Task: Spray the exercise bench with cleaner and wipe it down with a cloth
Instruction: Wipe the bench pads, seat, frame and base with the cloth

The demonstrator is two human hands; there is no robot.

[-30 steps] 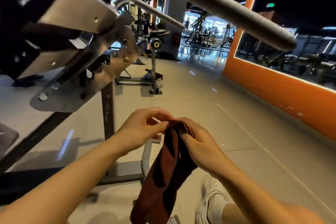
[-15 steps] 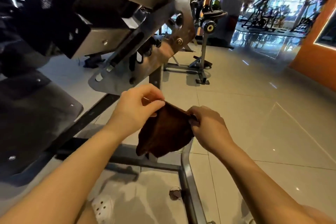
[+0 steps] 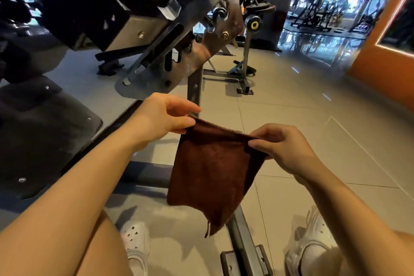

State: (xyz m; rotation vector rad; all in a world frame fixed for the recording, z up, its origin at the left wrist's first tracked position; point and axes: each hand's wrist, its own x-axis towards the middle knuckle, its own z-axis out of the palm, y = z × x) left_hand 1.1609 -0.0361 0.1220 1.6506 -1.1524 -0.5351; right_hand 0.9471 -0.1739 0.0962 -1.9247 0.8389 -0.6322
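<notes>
Brown cloth (image 3: 212, 163) held stretched in mid-air before bench frame (image 3: 170, 51), above floor. Top left corner pinched by left grip (image 3: 161, 116); top right edge pinched by right grip (image 3: 282, 143). Lower cloth hangs free.

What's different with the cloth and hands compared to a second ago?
The cloth, bunched and dangling then, is now stretched open: the left hand and right hand have pulled apart along its top edge. Both hands pinched it throughout. It has not touched the bench.
</notes>
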